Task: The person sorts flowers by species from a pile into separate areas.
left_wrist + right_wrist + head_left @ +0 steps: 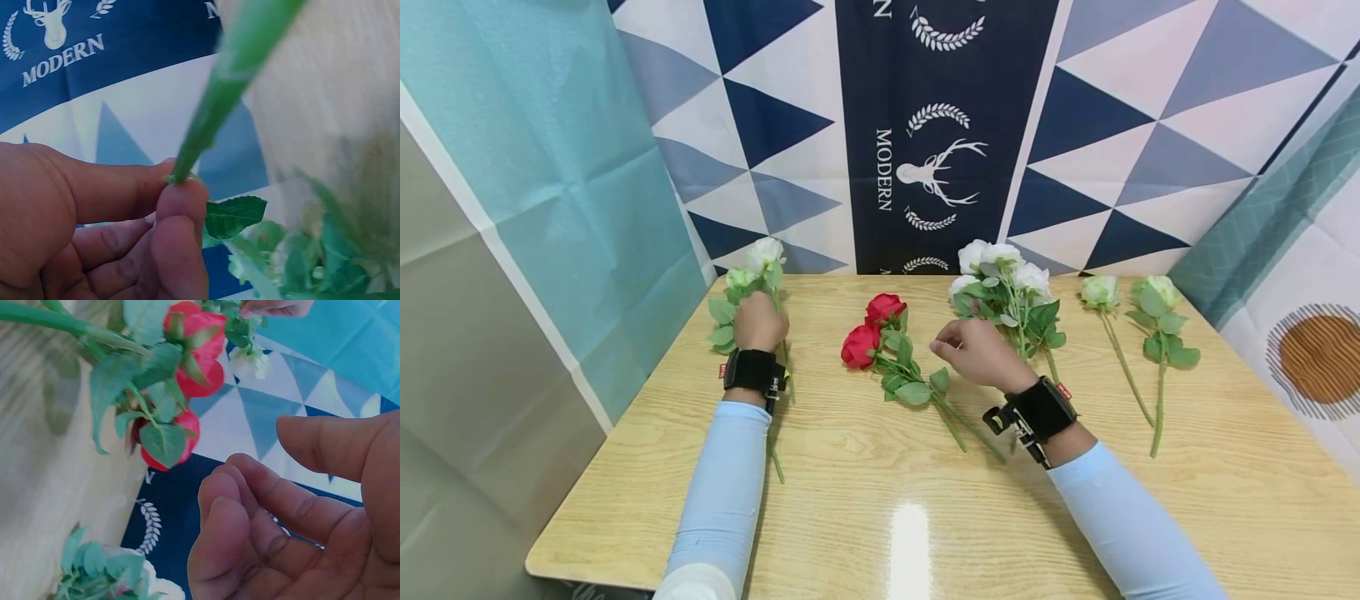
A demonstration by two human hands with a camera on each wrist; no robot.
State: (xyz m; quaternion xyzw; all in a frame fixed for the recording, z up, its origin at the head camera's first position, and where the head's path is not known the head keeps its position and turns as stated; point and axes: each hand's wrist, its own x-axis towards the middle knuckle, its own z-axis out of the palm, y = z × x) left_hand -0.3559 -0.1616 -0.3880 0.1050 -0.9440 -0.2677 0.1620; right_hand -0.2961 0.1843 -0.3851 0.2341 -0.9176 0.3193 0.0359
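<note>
At the back left of the table, my left hand [762, 322] is at a white rose [766, 252] and a pale green rose [739, 277]. Its thumb and index finger pinch a green stem [215, 112] in the left wrist view; which flower that stem belongs to, I cannot tell. My right hand [981, 354] hovers between two red roses [860, 346] and a bunch of white roses [1000, 258]. Seen from the right wrist, its thumb and loosely bent fingers [219, 544] are apart with nothing between them.
Two pale green roses [1100, 292] with long stems lie apart at the right of the wooden table [835, 500]. A patterned cloth [790, 125] hangs behind the table, and a teal and grey one [550, 208] hangs along the left side.
</note>
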